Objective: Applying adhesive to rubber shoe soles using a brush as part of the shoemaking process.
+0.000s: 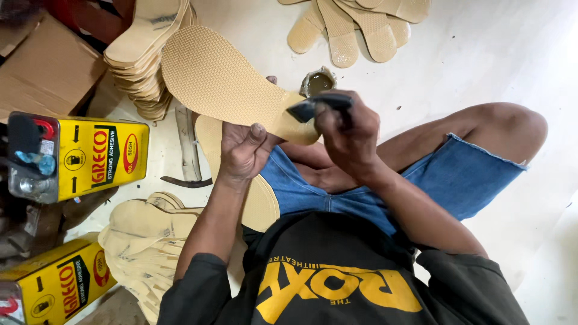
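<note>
Person sits on the pale floor (481, 54), knees apart, working over the lap.

Surroundings, large to small: a cardboard box (42, 78) at upper left; two yellow glue cans (90, 157) on their sides at left; stacks of tan soles (141, 57) above and below them, more fanned out at the top edge; a small open pot of dark glue (318, 82) on the floor just beyond the hands.

Left hand (244, 150) is closed on the heel end of a tan textured sole (217, 78), thumb on top, holding it up with the toe pointing away and to the left. Right hand (349, 132) is clenched round a dark brush (313, 107), its tip touching the sole's heel just beside the left thumb.

Judgement: gluing step, heel being coated. Next stroke likely needs the brush drawn toward the toe, sole held level, thumb kept off the wet patch.
</note>
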